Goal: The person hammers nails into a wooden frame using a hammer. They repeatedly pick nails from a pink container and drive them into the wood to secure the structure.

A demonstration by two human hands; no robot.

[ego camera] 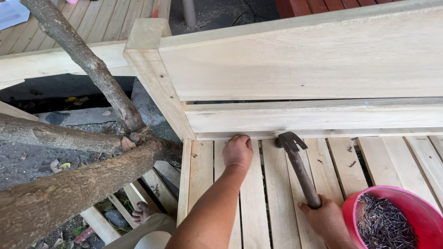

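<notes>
My left hand (237, 151) rests with its fingers curled against the back edge of a slatted wooden seat (272, 184), where the slats meet the backrest rail (314, 117). Whether it pinches a nail there is hidden. My right hand (325, 219) grips the wooden handle of a claw hammer (300, 168). The hammer's dark metal head (288, 139) lies at the slat ends, just right of my left hand. A red bowl (415, 207) full of dark nails (383, 223) stands on the slats beside my right hand.
A pale wooden bench back (300, 64) and arm post (147, 50) rise behind the seat. Thick tree branches (83, 152) cross at the left over dirt and stones. My bare foot (143, 213) shows below on more slats.
</notes>
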